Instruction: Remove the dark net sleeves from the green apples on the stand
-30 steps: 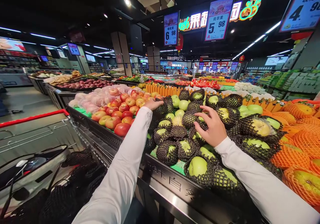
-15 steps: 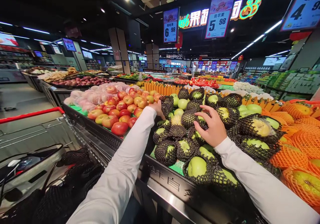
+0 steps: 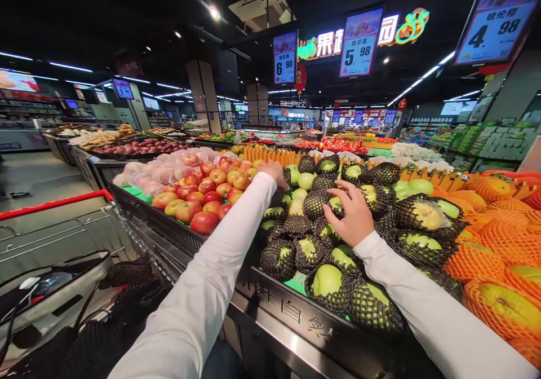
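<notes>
My left hand [image 3: 274, 172] reaches to the far left edge of the green apples, back upward. Its fingers point down to the right, blurred and partly hidden, so whether they grip anything is unclear. Several green apples [image 3: 327, 281] lie in a black crate [image 3: 270, 297], many wrapped in black foam netting. Over the middle of this heap is my right hand [image 3: 353, 212], thumb and fingers spread apart, holding nothing. Its fingertips are close to a netted green apple [image 3: 316, 204]; contact is hard to make out. Red apples [image 3: 205, 221] are heaped left of my left hand.
At the left stands a shopping cart with a red handle [image 3: 54, 205] and a bag [image 3: 51, 300] inside. Orange-netted fruit [image 3: 502, 305] fills the right side. A low orange fence [image 3: 274, 156] runs behind the apples. Price signs [image 3: 361, 43] hang overhead.
My left hand has rotated and shifted slightly right, and the black-netted apple beside it is now hidden. My right hand stays spread over the green apples. The view has tilted a little upward.
</notes>
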Motion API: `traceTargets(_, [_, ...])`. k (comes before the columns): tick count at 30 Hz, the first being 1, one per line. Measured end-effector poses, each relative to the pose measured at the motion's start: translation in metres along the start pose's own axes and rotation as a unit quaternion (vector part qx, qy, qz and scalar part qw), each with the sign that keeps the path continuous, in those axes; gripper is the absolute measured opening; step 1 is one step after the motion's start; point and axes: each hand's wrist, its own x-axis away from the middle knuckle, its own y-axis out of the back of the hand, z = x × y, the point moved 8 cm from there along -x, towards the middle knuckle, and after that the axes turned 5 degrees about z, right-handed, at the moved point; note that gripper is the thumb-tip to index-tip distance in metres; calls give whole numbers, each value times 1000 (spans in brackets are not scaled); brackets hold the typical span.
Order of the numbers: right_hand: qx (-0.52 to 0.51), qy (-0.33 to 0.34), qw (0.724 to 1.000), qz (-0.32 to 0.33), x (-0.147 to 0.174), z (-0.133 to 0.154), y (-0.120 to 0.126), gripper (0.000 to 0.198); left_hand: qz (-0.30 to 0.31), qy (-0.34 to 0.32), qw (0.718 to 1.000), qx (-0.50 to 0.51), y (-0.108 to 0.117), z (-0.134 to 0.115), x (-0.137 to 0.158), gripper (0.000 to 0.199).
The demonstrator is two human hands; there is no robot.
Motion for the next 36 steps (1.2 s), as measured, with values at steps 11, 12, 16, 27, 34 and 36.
traceTargets(11, [6, 5, 1000, -6, -1, 0, 3, 25, 40, -148, 987, -46, -94, -60, -10, 72])
traceTargets(12, [5, 4, 1000, -4, -1, -1, 3, 25, 48, -158, 985, -54, -98, -60, -10, 76])
traceTargets(16, [5, 0, 1000, 3, 0, -2, 1, 24, 43, -164, 982, -79, -98, -64, -8, 81])
traceTargets(27, [3, 0, 1000, 10, 0, -1, 0, 23, -38, -89, 992, -81, -80, -66, 7, 57])
traceTargets(34, [10, -14, 1000, 23, 1, -3, -4, 28, -158, -54, 986, 24, -34, -52, 24, 61])
traceTargets(36, [18, -23, 999, 31, 2, -6, -7, 32, -236, -70, 964, 98, -9, -54, 37, 61])
